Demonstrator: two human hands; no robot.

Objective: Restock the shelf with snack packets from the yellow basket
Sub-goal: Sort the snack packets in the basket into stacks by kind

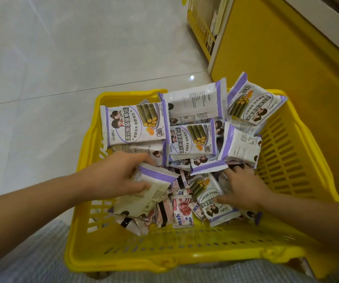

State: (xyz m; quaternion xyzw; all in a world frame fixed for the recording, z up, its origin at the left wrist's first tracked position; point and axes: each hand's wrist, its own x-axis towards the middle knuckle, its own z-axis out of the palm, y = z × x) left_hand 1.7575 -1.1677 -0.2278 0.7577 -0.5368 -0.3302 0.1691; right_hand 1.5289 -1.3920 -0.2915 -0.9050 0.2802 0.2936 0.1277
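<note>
**A:** Status on the grab?

**B:** Left hand (113, 176) holds a purple-edged packet (144, 193), back side up. The thumb lies across it and the fingers wrap its far end. It sits lower left in the yellow basket (164, 260), just over the pile.

**A:** Right?

**B:** Right hand (246, 188) is spread flat on the heap, centre right. The thumb rests on a face-up packet (207, 193). The fingertips are hidden under another packet's flap. Nothing pinched that I can see.

**A:** Shelf?

**B:** Yellow shelf unit (276, 58), upper right of frame, just beside the basket. Its shelf faces aren't visible from here.

**A:** How to do this pick well?

**B:** My read:
- Close the right hand on the face-up packet by its body, not the crimped seal. The film looks slick.
- Lift straight up. Packets at the upper right lean over the rim and could tip out.
- Leave the small pink sachets (183, 209), lower centre. They look like a different product and are easy to drag along.
- Flip the left hand's packet face-out before shelving.
</note>
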